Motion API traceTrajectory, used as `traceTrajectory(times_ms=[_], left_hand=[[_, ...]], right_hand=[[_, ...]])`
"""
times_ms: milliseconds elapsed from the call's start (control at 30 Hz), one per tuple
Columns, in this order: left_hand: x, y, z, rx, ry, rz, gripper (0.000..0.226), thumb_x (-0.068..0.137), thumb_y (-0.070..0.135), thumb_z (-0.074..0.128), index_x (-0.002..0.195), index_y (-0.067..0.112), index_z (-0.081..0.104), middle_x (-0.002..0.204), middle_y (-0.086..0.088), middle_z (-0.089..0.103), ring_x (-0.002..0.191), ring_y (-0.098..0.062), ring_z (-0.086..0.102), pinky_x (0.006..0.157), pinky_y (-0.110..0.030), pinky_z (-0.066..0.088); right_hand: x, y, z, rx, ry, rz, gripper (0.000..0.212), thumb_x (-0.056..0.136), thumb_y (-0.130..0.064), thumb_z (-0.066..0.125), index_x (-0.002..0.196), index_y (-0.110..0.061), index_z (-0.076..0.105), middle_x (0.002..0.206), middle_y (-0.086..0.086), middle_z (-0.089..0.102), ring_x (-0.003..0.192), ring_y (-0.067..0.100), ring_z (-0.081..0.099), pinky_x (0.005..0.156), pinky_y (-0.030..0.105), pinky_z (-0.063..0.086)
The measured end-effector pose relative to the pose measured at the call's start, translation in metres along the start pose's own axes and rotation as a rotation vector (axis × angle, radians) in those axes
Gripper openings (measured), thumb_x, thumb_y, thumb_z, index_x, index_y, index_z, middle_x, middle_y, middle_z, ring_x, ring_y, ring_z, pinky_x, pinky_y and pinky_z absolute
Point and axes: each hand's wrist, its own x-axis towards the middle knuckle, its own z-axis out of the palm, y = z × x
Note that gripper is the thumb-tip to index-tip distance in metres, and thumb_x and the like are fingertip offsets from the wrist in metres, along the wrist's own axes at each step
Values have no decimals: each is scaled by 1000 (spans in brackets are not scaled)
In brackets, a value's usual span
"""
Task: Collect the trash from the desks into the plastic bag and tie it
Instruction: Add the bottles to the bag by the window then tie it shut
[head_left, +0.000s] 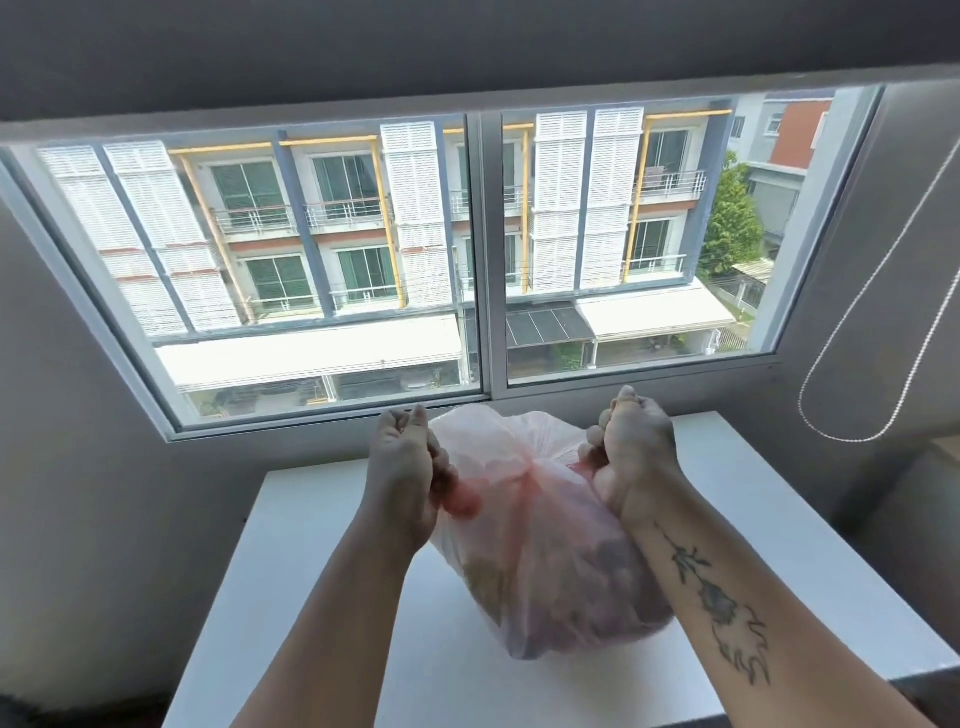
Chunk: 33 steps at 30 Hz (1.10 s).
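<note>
A thin pinkish plastic bag (545, 561), bulging with trash that shows dimly through it, rests on the white desk (322, 597). Its neck is gathered into a reddish twist (530, 475) between my hands. My left hand (402, 467) grips the left bag handle, fingers curled round it. My right hand (631, 447) grips the right handle in a fist. The two handles are pulled apart sideways, taut across the bag's top.
The desk stands against a grey wall under a wide sliding window (483, 260) that looks onto buildings. A bead chain for the blind (878, 332) hangs at the right. A second surface edge (940, 452) shows at far right.
</note>
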Motion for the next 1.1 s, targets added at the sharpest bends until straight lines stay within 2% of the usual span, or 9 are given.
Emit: traceTrajectory(times_ms=[133,233,333,433,567,667,800,967,1100], left_hand=[[-8,0,6,24,-46,49,26,105,21,43,81,16,34,51,0,33,41,-13,30,40,-24,32],[-14,5,15,42,-114,83,22,104,26,44,88,15,36,55,-3,37,46,-16,34,47,-29,36],[-16,9,9,148,-123,168,17,102,27,48,105,13,38,70,-4,51,61,-18,51,62,-37,47],[-17,2,-17,351,-137,103,47,92,39,61,128,22,35,110,-8,61,97,-22,64,88,-43,55],[-31,-15,-44,628,-142,116,53,75,61,72,116,33,55,112,9,64,103,-9,62,76,-27,53],[-34,-13,-61,926,-159,162,39,71,62,76,97,35,65,91,10,66,80,-3,63,60,-19,47],[-35,-19,-61,1130,-80,208,36,73,56,75,80,24,60,74,7,67,68,-4,61,54,-20,42],[-45,-42,-41,943,156,333,41,83,58,63,73,20,55,67,8,60,63,-2,55,52,-13,36],[-42,-43,-40,941,-18,288,34,84,52,66,72,21,61,67,8,65,64,-5,59,53,-13,37]], right_hand=[[10,4,-13,-126,-49,-145,28,104,-34,39,81,-18,44,49,-3,34,35,9,29,41,22,30],[10,-2,-15,-333,-224,-298,29,98,-44,49,106,-16,50,51,-8,47,45,9,45,44,28,42],[0,-14,-27,-692,-395,-261,92,78,-71,55,148,-21,24,104,-5,60,82,2,60,54,16,51],[-18,-11,-55,-950,-436,-222,116,66,-81,59,154,-29,3,138,-8,48,113,6,53,78,14,45],[-30,0,-80,-1059,-458,-235,90,70,-64,68,145,-22,41,138,-8,49,122,9,46,99,27,39],[-33,-1,-93,-1224,-426,-304,50,75,-52,74,120,-32,63,110,-5,55,102,10,53,87,25,47],[-41,5,-93,-1184,-492,-242,35,71,-54,78,99,-40,62,73,-8,60,61,0,57,53,14,45],[-43,19,-75,-1060,-497,-213,29,81,-45,72,105,-34,60,81,-3,71,70,-3,66,58,13,50],[-42,15,-81,-1042,-561,-181,35,80,-17,77,106,-32,60,94,-6,70,80,-6,66,63,6,48]])
